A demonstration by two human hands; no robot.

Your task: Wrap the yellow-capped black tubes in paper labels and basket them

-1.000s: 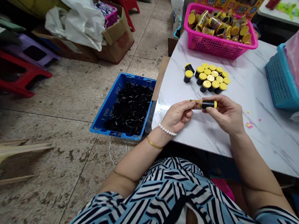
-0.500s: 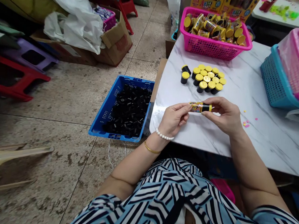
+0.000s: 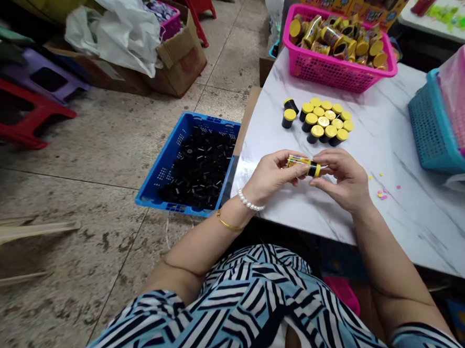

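Note:
Both hands hold one small tube (image 3: 303, 164) above the white marble table (image 3: 398, 185). It has a printed yellow sleeve, a black body and a yellow cap. My left hand (image 3: 272, 176) pinches the sleeved end. My right hand (image 3: 341, 178) grips the capped end with curled fingers. Just beyond the hands stands a cluster of black tubes with yellow caps (image 3: 324, 124), upright on the table.
A pink basket (image 3: 340, 73) of sleeved tubes sits at the table's far edge. A teal basket (image 3: 434, 125) and a pink one (image 3: 462, 102) stand at the right. On the floor to the left, a blue crate (image 3: 165, 167) holds black tubes. Stools, a cardboard box and bags lie beyond.
The tube looks shorter now, with less black body showing between sleeve and cap. Both hands have drawn closer together and shifted slightly left.

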